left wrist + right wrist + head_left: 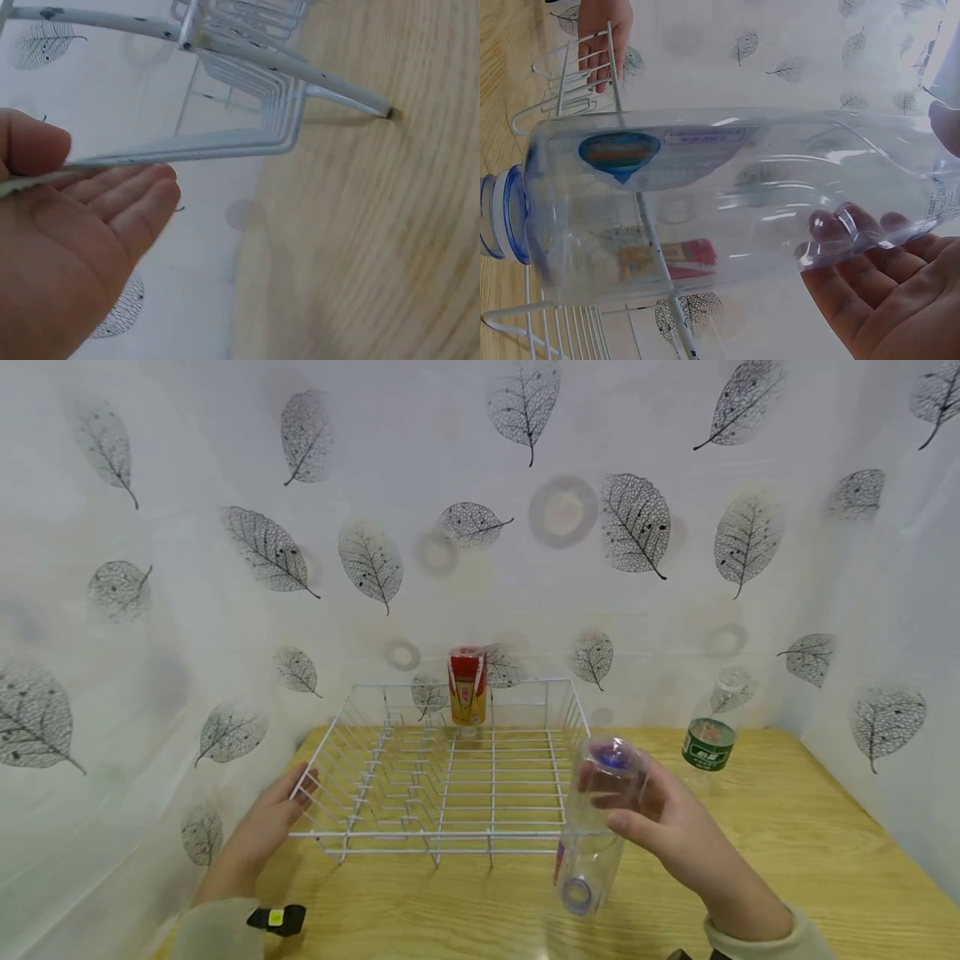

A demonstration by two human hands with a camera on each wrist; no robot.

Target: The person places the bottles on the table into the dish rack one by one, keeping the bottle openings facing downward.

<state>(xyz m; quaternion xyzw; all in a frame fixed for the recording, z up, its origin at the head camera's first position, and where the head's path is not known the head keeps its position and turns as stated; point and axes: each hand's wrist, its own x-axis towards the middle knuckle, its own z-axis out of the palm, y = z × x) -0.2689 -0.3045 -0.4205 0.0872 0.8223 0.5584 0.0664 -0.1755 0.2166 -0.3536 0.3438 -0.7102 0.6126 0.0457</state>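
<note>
A white wire dish rack [375, 836] stands on the table. My left hand [276, 814] holds its left rim, with the thumb on one side of the wire [217, 154] and the fingers on the other in the left wrist view. At the rack's front right corner, my right hand [675, 827] grips a large clear plastic bottle [596, 860]. This bottle is upside down, its open neck low and its base up. The right wrist view shows its colourful label [621, 154] and blue neck ring [516, 214]. Fingers and thumb lie on opposite sides of it.
An upside-down bottle with a red and yellow label [468, 685] stands at the rack's back. Farther right, a clear bottle with a green label [708, 745] is on the wooden table [795, 827]. A leaf-patterned sheet [450, 427] hangs behind and at the sides.
</note>
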